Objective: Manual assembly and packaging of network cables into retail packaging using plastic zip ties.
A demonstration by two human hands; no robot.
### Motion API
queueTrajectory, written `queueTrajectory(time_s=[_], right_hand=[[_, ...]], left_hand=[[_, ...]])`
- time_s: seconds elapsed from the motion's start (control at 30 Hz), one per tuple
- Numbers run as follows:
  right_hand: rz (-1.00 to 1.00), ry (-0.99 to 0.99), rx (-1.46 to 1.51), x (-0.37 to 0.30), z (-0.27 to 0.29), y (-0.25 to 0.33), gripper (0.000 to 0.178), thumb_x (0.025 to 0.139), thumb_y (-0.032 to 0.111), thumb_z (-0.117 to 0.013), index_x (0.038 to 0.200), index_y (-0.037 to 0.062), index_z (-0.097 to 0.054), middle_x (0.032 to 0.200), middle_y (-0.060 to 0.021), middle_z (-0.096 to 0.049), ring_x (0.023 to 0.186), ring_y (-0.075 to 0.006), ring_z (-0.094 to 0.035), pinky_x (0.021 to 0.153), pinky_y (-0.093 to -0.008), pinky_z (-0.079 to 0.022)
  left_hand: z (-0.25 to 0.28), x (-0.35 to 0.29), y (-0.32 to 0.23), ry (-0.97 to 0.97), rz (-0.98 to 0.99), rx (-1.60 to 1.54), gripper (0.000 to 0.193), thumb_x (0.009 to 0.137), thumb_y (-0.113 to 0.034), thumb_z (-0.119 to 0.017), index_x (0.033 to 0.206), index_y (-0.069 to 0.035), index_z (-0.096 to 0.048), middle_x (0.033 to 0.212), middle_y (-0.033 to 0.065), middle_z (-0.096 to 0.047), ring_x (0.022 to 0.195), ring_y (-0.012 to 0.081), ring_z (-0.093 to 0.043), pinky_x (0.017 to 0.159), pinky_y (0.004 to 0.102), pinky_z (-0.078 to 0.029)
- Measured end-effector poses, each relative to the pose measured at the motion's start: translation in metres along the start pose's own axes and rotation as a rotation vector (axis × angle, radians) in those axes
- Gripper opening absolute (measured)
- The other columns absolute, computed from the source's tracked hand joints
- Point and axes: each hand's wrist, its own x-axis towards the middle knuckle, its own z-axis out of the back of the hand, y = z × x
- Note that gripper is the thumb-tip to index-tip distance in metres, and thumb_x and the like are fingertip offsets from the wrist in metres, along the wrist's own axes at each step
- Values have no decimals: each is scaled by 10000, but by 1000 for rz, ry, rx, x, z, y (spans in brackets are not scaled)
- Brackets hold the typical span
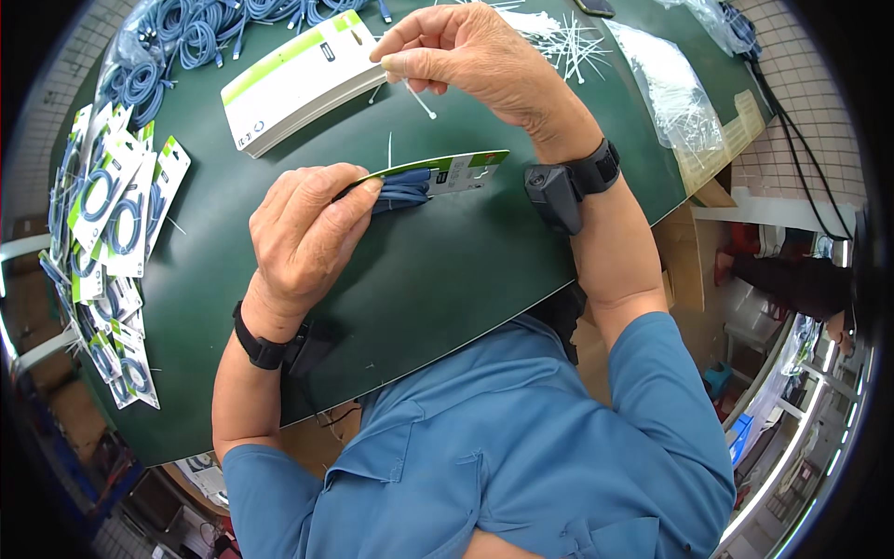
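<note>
My left hand [307, 233] grips a green-and-white backing card [456, 170] with a coiled blue cable [402, 188] against it, held edge-on just above the dark green table [438, 270]. My right hand [470, 56] is raised beyond it, thumb and forefinger pinching a thin white cable tie [417, 101] that hangs down toward the card. A second white tie end [389, 149] sticks up from the card. Both wrists wear black bands.
A stack of blank green-and-white cards [298, 79] lies at the back. Loose blue cables [186, 37] pile at the far left. Several carded cables [107, 224] are spread along the left edge. Loose white ties [563, 37] and clear bags [675, 93] lie right.
</note>
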Motion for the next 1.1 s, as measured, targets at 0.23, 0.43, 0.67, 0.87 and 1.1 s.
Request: queueTrajectory(time_s=[0.23,0.43,0.67,0.87,1.1], right_hand=[[17,93,-48,2,0,-2,164,970,109,-725,1047,-35,-721,813,-28,-707,693,-62,-617,626,-195,-494],[286,82,-76,4,-5,-19,196,951,107,-735,1110,-7,-754,845,-8,-716,757,-64,-630,694,-213,-521],[263,-10,-203,-3,-12,-7,175,979,116,-711,1096,-8,-748,872,-29,-734,719,-53,-627,616,-202,-518],[117,-72,-101,-7,-16,1,161,1021,157,-668,1037,4,-714,821,-22,-696,621,-44,-590,532,-192,-479],[107,-94,-203,-3,-12,-11,201,1036,192,-653,1008,-1,-701,782,-10,-655,588,-45,-563,511,-199,-462]], left_hand=[[1,-1,3,-17,3,26,257,742,32,-823,961,-27,-704,930,91,-704,739,236,-673,652,337,-537],[3,1,6,-30,3,18,248,750,21,-819,957,-35,-695,928,81,-697,747,231,-670,650,339,-533],[9,-1,5,-42,17,17,237,749,8,-808,951,-37,-693,932,78,-697,761,234,-677,659,346,-541],[12,2,5,-38,1,18,233,742,-3,-807,946,-34,-700,939,79,-701,779,241,-690,664,350,-550],[10,0,2,-42,-8,16,228,744,-5,-807,945,-33,-705,942,80,-703,788,243,-694,660,353,-550]])
